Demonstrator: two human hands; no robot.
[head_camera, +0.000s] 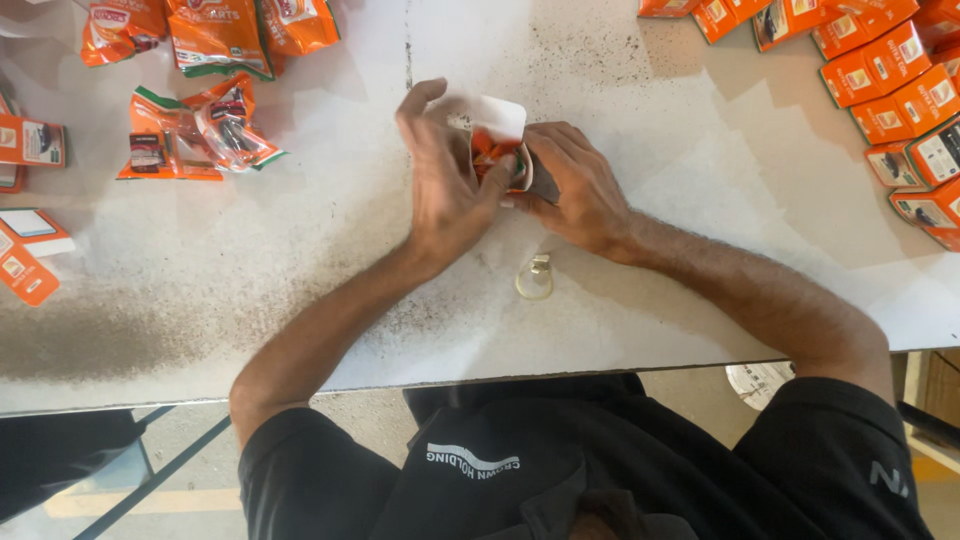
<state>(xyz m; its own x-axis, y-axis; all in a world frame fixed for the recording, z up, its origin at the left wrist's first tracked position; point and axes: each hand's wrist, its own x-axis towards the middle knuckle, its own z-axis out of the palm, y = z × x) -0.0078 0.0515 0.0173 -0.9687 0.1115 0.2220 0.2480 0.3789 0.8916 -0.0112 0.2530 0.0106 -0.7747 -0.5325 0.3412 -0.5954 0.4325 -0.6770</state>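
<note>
Both my hands meet at the middle of a white table (640, 310). My left hand (445, 180) and my right hand (575, 185) grip a small orange carton (497, 140) with its white flap open at the top. An orange plastic pouch sits inside the carton's mouth, between my fingers. On the table just below my hands lies a small clear ring-shaped part (535, 280).
Orange plastic pouches (200, 125) with dark parts inside lie at the upper left. Flat orange cartons (30, 250) sit at the left edge. Several closed orange boxes (895, 95) are stacked at the upper right. The table's near edge (560, 372) runs in front of my body.
</note>
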